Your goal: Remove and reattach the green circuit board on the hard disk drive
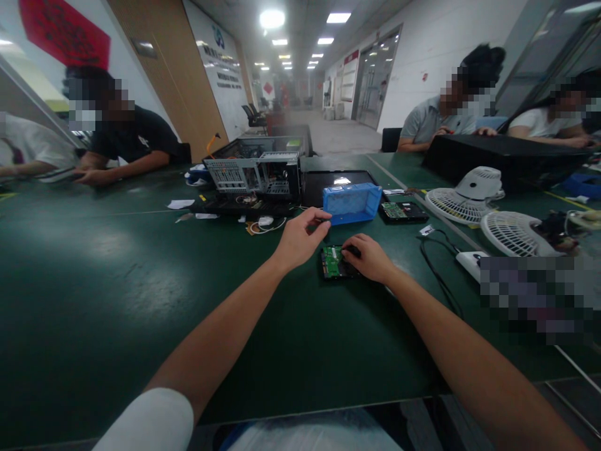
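Note:
A hard drive [332, 262] lies on the green table with its green circuit board facing up. My right hand [370, 258] is over the drive's right part, its fingertips bent together at the board; whatever they pinch, if anything, is too small to make out. Beyond the drive, a blue plastic bin [352, 219] stands tipped with its hollow side toward me. My left hand [305, 238] hovers by the bin's left end, thumb and forefinger apart, with nothing visible between them. Whether its fingertips touch the bin I cannot tell.
An opened computer case [256, 175] stands behind, left of a dark flat panel [312, 185]. Another drive [402, 212] lies right of the bin. White fan parts [462, 203], a black cable [439, 275] and a power strip [469, 260] lie rightward. Several people sit around the table.

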`<control>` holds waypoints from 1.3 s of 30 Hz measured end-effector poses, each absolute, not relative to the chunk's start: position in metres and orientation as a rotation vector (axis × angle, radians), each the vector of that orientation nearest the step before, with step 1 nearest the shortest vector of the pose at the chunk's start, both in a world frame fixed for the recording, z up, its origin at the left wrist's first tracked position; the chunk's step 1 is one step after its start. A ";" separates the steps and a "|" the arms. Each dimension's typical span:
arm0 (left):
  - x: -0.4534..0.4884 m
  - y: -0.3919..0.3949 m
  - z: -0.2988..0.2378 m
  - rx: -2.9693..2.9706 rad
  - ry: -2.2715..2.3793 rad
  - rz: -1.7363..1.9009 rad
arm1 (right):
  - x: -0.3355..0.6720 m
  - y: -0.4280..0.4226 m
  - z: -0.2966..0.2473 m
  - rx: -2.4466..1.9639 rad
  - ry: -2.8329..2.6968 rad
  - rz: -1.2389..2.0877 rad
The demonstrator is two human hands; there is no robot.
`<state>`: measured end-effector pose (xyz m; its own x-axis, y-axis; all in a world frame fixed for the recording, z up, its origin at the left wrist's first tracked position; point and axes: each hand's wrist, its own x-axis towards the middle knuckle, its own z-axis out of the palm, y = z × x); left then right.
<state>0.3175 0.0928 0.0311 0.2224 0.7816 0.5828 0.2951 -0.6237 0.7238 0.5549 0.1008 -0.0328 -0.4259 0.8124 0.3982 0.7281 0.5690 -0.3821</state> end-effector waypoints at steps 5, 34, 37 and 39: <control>0.317 0.091 0.035 2.072 1.020 1.417 | 0.555 0.101 -0.033 -1.232 -2.260 0.199; 0.318 0.090 0.037 1.854 0.873 1.341 | 0.553 0.099 -0.031 -1.220 -2.256 0.201; 0.318 0.090 0.037 1.796 0.823 1.293 | 0.555 0.100 -0.033 -1.217 -2.256 0.199; 0.319 0.090 0.037 1.753 0.804 1.286 | 0.555 0.101 -0.034 -1.211 -2.254 0.197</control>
<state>0.3191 0.0897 0.0369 0.2810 0.8474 0.4505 0.0332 -0.4777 0.8779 0.5552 0.1013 -0.0340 -0.4295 0.8041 0.4112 0.7208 0.5795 -0.3804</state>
